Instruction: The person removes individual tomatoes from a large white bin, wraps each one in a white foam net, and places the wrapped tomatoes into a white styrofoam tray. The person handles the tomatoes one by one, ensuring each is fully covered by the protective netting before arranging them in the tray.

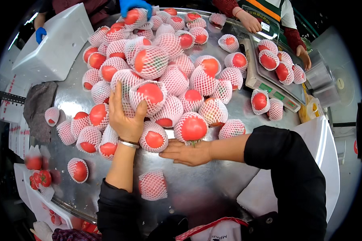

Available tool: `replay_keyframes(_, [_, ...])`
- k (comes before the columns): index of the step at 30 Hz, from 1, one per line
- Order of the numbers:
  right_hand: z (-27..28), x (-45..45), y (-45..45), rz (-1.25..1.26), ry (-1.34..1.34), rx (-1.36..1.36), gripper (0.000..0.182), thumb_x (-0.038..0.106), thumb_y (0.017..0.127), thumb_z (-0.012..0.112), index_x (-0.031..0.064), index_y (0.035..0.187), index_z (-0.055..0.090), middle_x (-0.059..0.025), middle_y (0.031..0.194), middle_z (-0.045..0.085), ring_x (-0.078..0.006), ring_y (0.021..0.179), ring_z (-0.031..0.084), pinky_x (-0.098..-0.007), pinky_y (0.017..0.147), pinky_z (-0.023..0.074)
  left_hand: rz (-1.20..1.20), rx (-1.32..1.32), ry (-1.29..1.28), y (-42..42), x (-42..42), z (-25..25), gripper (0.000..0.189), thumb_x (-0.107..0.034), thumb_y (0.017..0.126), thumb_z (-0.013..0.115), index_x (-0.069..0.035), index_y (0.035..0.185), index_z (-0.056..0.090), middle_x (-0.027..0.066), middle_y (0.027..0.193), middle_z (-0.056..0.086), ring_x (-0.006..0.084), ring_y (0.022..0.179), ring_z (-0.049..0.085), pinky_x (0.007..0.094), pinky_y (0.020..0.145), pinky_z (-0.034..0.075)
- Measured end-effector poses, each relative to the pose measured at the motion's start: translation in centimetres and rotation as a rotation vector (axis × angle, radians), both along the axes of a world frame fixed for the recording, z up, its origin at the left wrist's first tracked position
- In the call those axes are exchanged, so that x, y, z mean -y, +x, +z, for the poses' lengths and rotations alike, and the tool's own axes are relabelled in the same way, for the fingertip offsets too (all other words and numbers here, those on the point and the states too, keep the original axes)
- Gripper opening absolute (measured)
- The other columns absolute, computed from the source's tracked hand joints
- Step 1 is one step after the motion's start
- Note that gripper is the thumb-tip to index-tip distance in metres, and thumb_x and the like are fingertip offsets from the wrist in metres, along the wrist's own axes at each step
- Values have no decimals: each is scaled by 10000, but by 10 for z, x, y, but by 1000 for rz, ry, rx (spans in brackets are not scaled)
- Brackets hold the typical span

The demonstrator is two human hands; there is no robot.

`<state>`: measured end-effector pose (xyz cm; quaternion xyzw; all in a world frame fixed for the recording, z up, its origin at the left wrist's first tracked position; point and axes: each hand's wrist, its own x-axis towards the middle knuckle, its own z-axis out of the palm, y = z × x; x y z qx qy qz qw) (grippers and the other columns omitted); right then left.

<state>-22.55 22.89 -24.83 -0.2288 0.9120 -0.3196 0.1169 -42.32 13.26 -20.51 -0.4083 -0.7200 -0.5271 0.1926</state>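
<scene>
A heap of red tomatoes in white foam-net sleeves [194,128] covers much of a metal table [196,186]. My left hand [125,119] rests upright against the heap's near left side, fingers and thumb spread along netted tomatoes. Its thumb tip is beside a large netted tomato [150,93]. My right hand [187,153] lies low and flat at the heap's near edge, fingers stretched to the left. One netted tomato [154,140] sits at its fingertips, and another overhangs the back of the hand. Neither hand is closed around a tomato.
A gloved hand [135,7] holds a netted tomato at the far side. A person's hand [249,21] is beside a digital scale [273,90] bearing several tomatoes. White foam boxes [57,45] and a grey cloth [40,108] lie left. One netted tomato [153,185] sits nearer me.
</scene>
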Motion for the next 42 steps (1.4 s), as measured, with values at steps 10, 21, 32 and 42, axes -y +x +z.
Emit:
replay_keyframes(10, [15,-103,-5,-204,53,34,469,290,973,408,47,1373,374,-199,1355,431,-332,1283,385,-409,1082,292,69,6,31,7,-97,4,681,-438,664,778,-113,1230,586,338,1310,426,451,1172,483,438,929,443])
replay_keyframes(21, [59,-137,-20,-948,-575,551,918,716,890,144,-33,1175,590,-196,1281,526,-278,1201,482,-359,1053,337,151,-262,-170,3,-184,41,636,-591,696,680,-222,1208,605,265,1380,375,409,1245,396,499,960,369])
replay_keyframes(32, [254,-94,72,-858,96,580,411,370,944,516,-24,1008,615,-74,872,626,-162,810,580,-296,736,482,132,-200,-324,7,-166,36,573,-427,783,644,-261,1313,503,270,1433,280,434,1330,263,520,1048,258])
replay_keyframes(42, [350,-11,333,-1325,107,164,323,276,921,575,-25,1008,654,-99,846,654,-155,772,605,-280,700,482,-296,-373,-137,95,-148,111,628,-323,820,637,-61,1349,424,358,1378,294,478,1284,300,503,1059,251])
